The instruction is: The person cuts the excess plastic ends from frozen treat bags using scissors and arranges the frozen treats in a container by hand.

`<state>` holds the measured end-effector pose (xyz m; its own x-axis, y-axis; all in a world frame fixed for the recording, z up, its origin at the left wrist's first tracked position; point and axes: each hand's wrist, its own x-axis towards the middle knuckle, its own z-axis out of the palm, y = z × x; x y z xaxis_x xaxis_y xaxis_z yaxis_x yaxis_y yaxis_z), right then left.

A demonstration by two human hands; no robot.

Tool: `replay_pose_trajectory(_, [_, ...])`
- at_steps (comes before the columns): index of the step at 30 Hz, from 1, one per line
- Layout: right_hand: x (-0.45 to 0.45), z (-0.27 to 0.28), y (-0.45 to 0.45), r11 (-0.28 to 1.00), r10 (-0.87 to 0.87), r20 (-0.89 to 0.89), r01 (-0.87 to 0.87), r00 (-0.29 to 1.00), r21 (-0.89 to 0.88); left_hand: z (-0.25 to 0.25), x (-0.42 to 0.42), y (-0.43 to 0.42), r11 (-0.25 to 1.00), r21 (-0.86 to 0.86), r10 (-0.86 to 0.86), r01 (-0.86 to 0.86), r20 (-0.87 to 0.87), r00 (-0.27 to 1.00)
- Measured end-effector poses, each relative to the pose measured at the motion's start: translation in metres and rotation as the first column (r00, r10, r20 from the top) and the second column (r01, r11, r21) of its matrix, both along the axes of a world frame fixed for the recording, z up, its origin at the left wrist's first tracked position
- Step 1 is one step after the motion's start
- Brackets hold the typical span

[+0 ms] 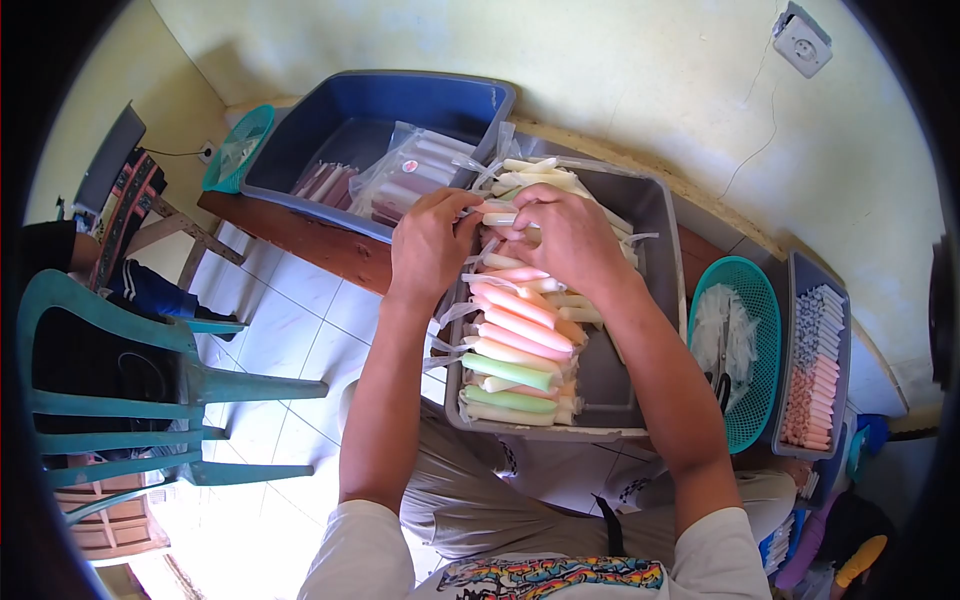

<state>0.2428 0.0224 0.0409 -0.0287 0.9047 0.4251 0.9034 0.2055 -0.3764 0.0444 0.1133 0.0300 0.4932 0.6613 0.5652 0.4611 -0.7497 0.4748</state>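
Observation:
My left hand (432, 240) is closed in a pinch at the left end of a pale, liquid-looking ice pop in a clear plastic sleeve (498, 218). The fingers of my right hand (570, 240) are wrapped around the same ice pop's other end. Both hands are above a grey tub (655, 300), which holds rows of filled plastic sleeves. Near its front lie orange-pink ice pops (520, 325) and green ice pops (512, 372), their loose plastic ends pointing left. Cream-coloured ones (545, 175) are piled at the back, partly hidden by my hands.
Left of the tub, a blue tub (345, 95) holds bagged purple-brown sleeves (430, 160). On the right are a teal basket (765, 345) with plastic bags and scissors, and a tray of small wrapped sticks (815, 365). A green plastic chair (110, 405) and a seated person are at left.

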Motion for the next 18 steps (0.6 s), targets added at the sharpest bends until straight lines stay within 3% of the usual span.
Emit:
replay_pose_trajectory(6, [0.009,-0.005,0.001,0.998,0.058,-0.106,-0.056,0.993,0.019,-0.002,-0.001,0.001,1.000,0.011,0.012,-0.012,0.004,1.000])
replay_pose_trajectory(8, [0.014,-0.004,-0.001,0.988,0.128,-0.283,-0.097,0.951,0.119,-0.002,-0.001,0.000,1.000,0.005,0.025,-0.025,-0.002,1.000])
replay_pose_trajectory(11, [0.026,0.000,-0.011,0.985,0.167,-0.388,-0.135,0.906,0.107,-0.002,-0.002,-0.001,0.999,0.000,0.035,-0.035,0.001,0.999])
replay_pose_trajectory(18, [0.051,-0.013,-0.019,0.995,0.099,-0.460,-0.095,0.882,0.032,-0.001,-0.001,-0.005,0.997,0.029,0.067,-0.067,0.000,0.998])
